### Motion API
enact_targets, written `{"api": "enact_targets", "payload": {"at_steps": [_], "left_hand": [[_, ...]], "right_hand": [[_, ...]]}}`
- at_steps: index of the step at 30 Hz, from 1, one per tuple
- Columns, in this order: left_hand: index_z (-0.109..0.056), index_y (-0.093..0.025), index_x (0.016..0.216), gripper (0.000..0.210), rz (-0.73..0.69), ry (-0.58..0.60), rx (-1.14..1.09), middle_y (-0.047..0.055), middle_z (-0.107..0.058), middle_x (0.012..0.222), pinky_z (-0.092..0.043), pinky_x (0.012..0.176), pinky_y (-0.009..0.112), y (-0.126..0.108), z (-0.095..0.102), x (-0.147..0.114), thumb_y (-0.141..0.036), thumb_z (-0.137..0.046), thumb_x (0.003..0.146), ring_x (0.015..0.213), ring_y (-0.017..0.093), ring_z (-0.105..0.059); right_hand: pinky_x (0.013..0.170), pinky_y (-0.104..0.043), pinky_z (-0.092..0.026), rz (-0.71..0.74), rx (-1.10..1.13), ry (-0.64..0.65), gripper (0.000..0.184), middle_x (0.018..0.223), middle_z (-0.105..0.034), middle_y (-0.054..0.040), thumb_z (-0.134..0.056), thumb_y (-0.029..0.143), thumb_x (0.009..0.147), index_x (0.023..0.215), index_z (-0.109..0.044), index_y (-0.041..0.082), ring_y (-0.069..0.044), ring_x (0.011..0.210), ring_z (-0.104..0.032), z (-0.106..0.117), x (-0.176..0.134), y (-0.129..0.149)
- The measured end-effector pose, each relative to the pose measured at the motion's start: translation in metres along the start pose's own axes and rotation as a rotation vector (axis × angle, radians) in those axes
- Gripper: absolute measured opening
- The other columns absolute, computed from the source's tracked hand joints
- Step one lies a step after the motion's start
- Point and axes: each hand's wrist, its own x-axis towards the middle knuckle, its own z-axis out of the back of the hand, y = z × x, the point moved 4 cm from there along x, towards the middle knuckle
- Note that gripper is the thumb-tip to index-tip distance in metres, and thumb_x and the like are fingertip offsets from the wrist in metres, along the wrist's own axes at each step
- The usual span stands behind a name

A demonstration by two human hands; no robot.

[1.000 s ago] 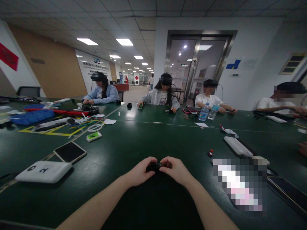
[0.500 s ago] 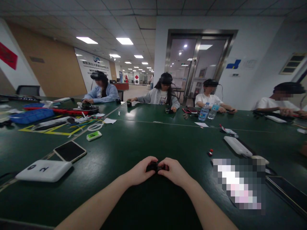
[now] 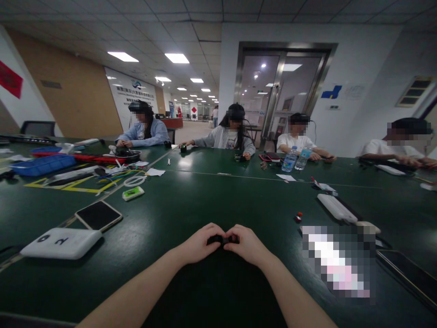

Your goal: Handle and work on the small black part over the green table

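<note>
Both my hands meet low in the middle of the head view, just above the dark green table point(image 3: 191, 200). Between them is a small black object point(image 3: 224, 240), mostly covered by fingers, so its kind does not show. My left hand point(image 3: 204, 245) grips its left side with thumb and fingers. On the other side my right hand point(image 3: 243, 243) pinches it the same way. The fingertips of the two hands nearly touch at the top. Off to the right lies a tiny red and white piece point(image 3: 298, 217), apart from my hands.
On the left lie a white power bank point(image 3: 61, 243), a phone point(image 3: 99, 215), a green and white box point(image 3: 133, 193), cables and a blue tray point(image 3: 44, 165). Rightward are a white device point(image 3: 336, 208), a blurred-out item and another phone point(image 3: 409, 273). Two bottles point(image 3: 289, 160) and several people sit across.
My hands stay nearly in place around the black object, with only slight finger movement. The whole view has shifted a little; nothing was let go.
</note>
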Motion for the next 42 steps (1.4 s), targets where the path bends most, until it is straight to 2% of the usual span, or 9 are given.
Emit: {"api": "enact_targets", "payload": {"at_steps": [6, 9, 15, 17, 19, 21, 24, 33, 42], "left_hand": [[-0.056, -0.035, 0.12, 0.038, -0.061, 0.082, 0.23, 0.002, -0.048, 0.126, -0.037, 0.098, 0.035, -0.003, 0.003, -0.002, -0.02, -0.046, 0.086, 0.115, 0.018, -0.045], [-0.055, -0.036, 0.121, 0.038, -0.029, 0.043, 0.352, 0.001, -0.049, 0.127, -0.037, 0.098, 0.035, 0.008, 0.018, -0.004, -0.022, -0.044, 0.087, 0.114, 0.018, -0.046], [-0.056, -0.028, 0.123, 0.039, 0.396, -0.206, 0.468, 0.004, -0.057, 0.118, -0.041, 0.092, 0.028, 0.074, 0.089, -0.027, -0.028, -0.04, 0.088, 0.103, 0.017, -0.056], [-0.057, -0.027, 0.121, 0.039, 0.608, -0.344, 0.528, 0.004, -0.06, 0.116, -0.043, 0.089, 0.025, 0.096, 0.114, -0.044, -0.027, -0.04, 0.087, 0.1, 0.017, -0.058], [-0.058, -0.024, 0.121, 0.04, 0.828, -0.485, 0.592, 0.008, -0.062, 0.113, -0.045, 0.085, 0.028, 0.111, 0.133, -0.062, -0.026, -0.039, 0.086, 0.098, 0.021, -0.06], [-0.057, -0.02, 0.123, 0.043, 0.938, -0.57, 0.632, 0.013, -0.063, 0.111, -0.046, 0.085, 0.033, 0.118, 0.142, -0.074, -0.024, -0.037, 0.086, 0.098, 0.025, -0.06], [-0.057, -0.018, 0.123, 0.044, 0.989, -0.625, 0.658, 0.016, -0.062, 0.111, -0.045, 0.086, 0.036, 0.122, 0.145, -0.081, -0.023, -0.036, 0.085, 0.099, 0.027, -0.059], [-0.057, -0.018, 0.122, 0.042, 1.005, -0.693, 0.663, 0.014, -0.06, 0.116, -0.044, 0.089, 0.034, 0.126, 0.146, -0.084, -0.024, -0.038, 0.085, 0.106, 0.026, -0.056], [-0.06, -0.019, 0.117, 0.04, 1.053, -0.731, 0.641, 0.016, -0.062, 0.109, -0.045, 0.085, 0.037, 0.127, 0.15, -0.091, -0.025, -0.04, 0.083, 0.101, 0.028, -0.058]], "right_hand": [[0.062, -0.026, -0.041, -0.068, 0.183, 0.033, 0.039, 0.081, -0.054, 0.0017, -0.068, 0.03, 0.069, 0.107, -0.06, 0.024, -0.014, 0.07, -0.051, 0.006, 0.001, -0.018], [0.065, -0.028, -0.042, -0.114, 0.218, -0.003, 0.036, 0.081, -0.056, 0.0004, -0.063, 0.034, 0.074, 0.108, -0.059, 0.021, -0.015, 0.071, -0.052, 0.013, 0.002, -0.027], [0.073, -0.03, -0.045, -0.165, 0.231, -0.024, 0.034, 0.089, -0.058, -0.0023, -0.057, 0.037, 0.08, 0.109, -0.058, 0.02, -0.017, 0.081, -0.055, 0.017, 0.002, -0.035], [0.074, -0.029, -0.045, -0.155, 0.247, -0.022, 0.034, 0.09, -0.058, -0.0023, -0.056, 0.036, 0.081, 0.111, -0.057, 0.02, -0.017, 0.082, -0.056, 0.016, 0.003, -0.036], [0.074, -0.029, -0.045, -0.144, 0.253, -0.03, 0.035, 0.09, -0.058, -0.0022, -0.055, 0.036, 0.082, 0.112, -0.056, 0.02, -0.017, 0.082, -0.057, 0.016, 0.003, -0.037], [0.074, -0.03, -0.045, -0.136, 0.245, -0.038, 0.034, 0.088, -0.059, -0.0021, -0.055, 0.036, 0.082, 0.112, -0.055, 0.02, -0.017, 0.08, -0.057, 0.015, 0.003, -0.038], [0.073, -0.03, -0.045, -0.133, 0.235, -0.036, 0.032, 0.087, -0.059, -0.0019, -0.054, 0.036, 0.083, 0.111, -0.056, 0.02, -0.017, 0.08, -0.057, 0.014, 0.005, -0.041], [0.072, -0.03, -0.045, -0.161, 0.179, -0.102, 0.03, 0.086, -0.059, -0.0018, -0.053, 0.036, 0.083, 0.107, -0.059, 0.02, -0.017, 0.079, -0.057, 0.017, 0.006, -0.047], [0.076, -0.03, -0.045, -0.165, 0.176, -0.077, 0.029, 0.089, -0.06, -0.0021, -0.053, 0.035, 0.083, 0.108, -0.058, 0.02, -0.017, 0.083, -0.057, 0.017, 0.005, -0.048]]}}
